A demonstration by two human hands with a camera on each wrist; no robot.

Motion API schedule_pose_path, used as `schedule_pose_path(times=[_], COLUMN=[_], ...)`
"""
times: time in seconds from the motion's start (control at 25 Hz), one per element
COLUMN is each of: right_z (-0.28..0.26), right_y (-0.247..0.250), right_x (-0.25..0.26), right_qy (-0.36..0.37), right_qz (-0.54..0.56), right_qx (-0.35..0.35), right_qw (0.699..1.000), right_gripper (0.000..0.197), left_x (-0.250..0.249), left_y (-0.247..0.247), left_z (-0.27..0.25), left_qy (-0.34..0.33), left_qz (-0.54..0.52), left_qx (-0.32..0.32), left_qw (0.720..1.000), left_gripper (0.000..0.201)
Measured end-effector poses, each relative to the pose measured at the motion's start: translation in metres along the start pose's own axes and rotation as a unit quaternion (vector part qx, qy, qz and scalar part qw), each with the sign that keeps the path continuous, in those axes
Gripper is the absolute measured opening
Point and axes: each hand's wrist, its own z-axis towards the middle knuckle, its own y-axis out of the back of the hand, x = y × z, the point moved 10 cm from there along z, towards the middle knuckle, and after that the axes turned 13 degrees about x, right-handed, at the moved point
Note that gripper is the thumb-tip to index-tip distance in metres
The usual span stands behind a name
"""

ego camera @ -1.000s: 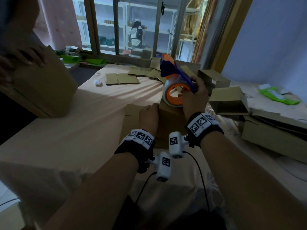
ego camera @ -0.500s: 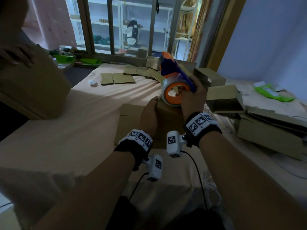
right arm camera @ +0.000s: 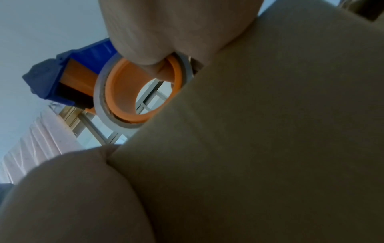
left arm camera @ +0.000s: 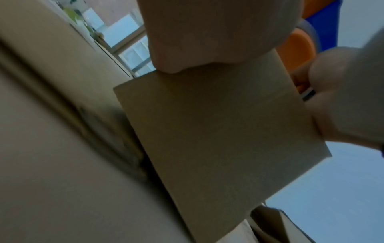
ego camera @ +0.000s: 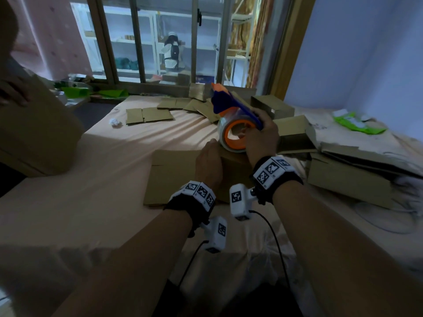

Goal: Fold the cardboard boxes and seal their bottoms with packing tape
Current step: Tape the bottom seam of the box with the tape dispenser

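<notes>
A small brown cardboard box (ego camera: 233, 172) stands on a flat cardboard sheet (ego camera: 169, 177) on the cloth-covered table. My left hand (ego camera: 209, 161) grips the box's upper left edge; in the left wrist view its palm (left arm camera: 207, 32) lies over the top of the box side (left arm camera: 218, 139). My right hand (ego camera: 261, 138) holds a blue and orange tape dispenser (ego camera: 231, 106), whose clear tape roll (ego camera: 233, 136) rests on the box top. The right wrist view shows the roll (right arm camera: 141, 95) against the box (right arm camera: 270, 131), with the thumb inside the orange core.
Another person's hand (ego camera: 13, 92) rests on a large cardboard box (ego camera: 41, 138) at the left. Flat blanks (ego camera: 148, 115) lie at the back, folded boxes (ego camera: 295, 133) and big sheets (ego camera: 350, 181) at the right, green packets (ego camera: 357, 122) beyond them.
The tape dispenser has come slightly down and nearer along the box top. My left hand keeps its hold on the box. The other person's hand has drifted left.
</notes>
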Motion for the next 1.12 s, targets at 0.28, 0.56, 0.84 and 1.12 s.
schedule_pose_path(times=[0.28,0.56,0.84,1.12], right_z=[-0.004,-0.001,0.008,-0.001], right_y=[0.028,0.065,0.073,0.063], right_x=[0.019,-0.004,-0.007,-0.008], right_qy=[0.033,0.036,0.046,0.043], right_qz=[-0.063,-0.066,-0.123,-0.087], right_qx=[0.028,0.039,0.069,0.021], right_qw=[0.997,0.996,0.989,0.995], right_gripper=[0.048,0.047,0.049,0.048], left_x=[-0.026,-0.038,-0.025,0.003], left_y=[-0.057,-0.075,-0.065,-0.057], left_z=[-0.009,-0.024,-0.02,-0.019], left_qy=[-0.017,-0.076,-0.04,0.077], left_qz=[-0.004,0.01,-0.052,-0.124], left_qx=[-0.002,-0.099,-0.128,-0.132], left_qw=[1.0,0.992,0.99,0.981], left_gripper=[0.035,0.032,0.05,0.021])
